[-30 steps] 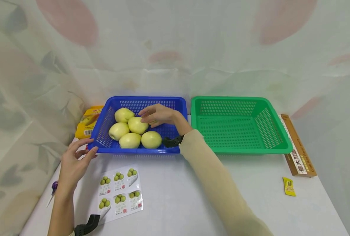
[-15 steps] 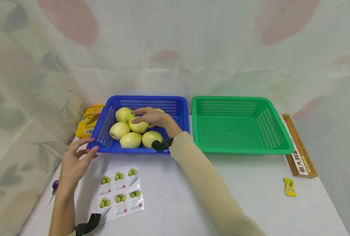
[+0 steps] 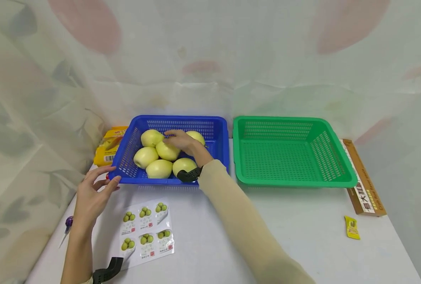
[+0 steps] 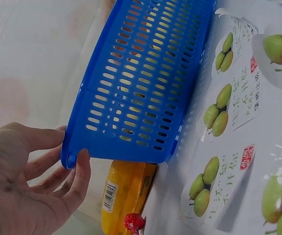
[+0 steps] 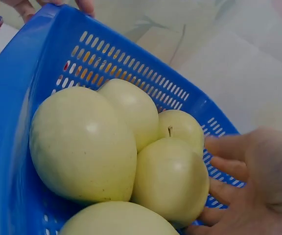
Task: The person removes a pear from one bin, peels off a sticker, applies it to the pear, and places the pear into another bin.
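Observation:
A blue basket (image 3: 153, 181) holds several pale yellow-green pears. My right hand (image 3: 179, 141) reaches into it. Its fingers curl round the side of the middle pear (image 3: 165, 152), which rests among the others. In the right wrist view, the right hand (image 5: 258, 186) cups this pear (image 5: 173, 181) from the right, its fingertips hidden behind the fruit. My left hand (image 3: 94, 194) rests at the basket's front left corner. In the left wrist view, the left hand (image 4: 23, 191) has its thumb on the corner of the blue basket (image 4: 141, 88) and relaxed fingers behind the rim.
An empty green basket (image 3: 295, 182) stands right of the blue one. A sheet of pear stickers (image 3: 146, 232) lies on the white table in front. A yellow packet (image 3: 107, 148) sits left of the blue basket, a brown box (image 3: 364, 185) and small yellow sachet (image 3: 351, 227) at right.
My right hand has moved left and deeper into the blue basket and closed round the middle pear, uncovering a pear at the back right. The left hand stays at the corner.

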{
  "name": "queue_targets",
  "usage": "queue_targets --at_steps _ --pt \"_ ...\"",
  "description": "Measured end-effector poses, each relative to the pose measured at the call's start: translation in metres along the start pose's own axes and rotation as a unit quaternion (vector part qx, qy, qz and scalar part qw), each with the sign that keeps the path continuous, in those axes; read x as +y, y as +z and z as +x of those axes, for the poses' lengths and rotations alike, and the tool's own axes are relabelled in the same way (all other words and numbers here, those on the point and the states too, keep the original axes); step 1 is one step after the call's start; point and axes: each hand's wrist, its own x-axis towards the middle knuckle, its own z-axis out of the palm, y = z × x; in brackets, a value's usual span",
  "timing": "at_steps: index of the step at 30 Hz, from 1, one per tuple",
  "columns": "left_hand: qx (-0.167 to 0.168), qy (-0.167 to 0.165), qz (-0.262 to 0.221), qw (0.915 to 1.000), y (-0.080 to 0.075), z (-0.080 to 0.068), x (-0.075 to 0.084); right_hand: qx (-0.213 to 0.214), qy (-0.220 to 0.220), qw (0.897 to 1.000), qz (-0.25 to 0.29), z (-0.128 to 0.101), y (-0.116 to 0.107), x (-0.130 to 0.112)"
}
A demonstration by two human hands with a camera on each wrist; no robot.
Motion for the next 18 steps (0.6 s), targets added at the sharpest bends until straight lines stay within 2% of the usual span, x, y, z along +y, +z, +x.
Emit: queue_targets --at_steps 7,13,18 --pt "0.001 -0.002 0.010 1.0000 -0.001 -0.001 0.001 0.093 -0.011 0.995 0.038 0.009 0.012 0.005" --pt "0.002 0.006 -0.003 1.0000 0.001 -0.002 0.001 0.181 0.008 0.982 0.044 0.017 0.024 0.006" --pt "0.004 0.010 -0.005 0.9999 0.002 -0.002 0.001 0.239 0.033 0.970 0.032 0.020 0.033 0.002"
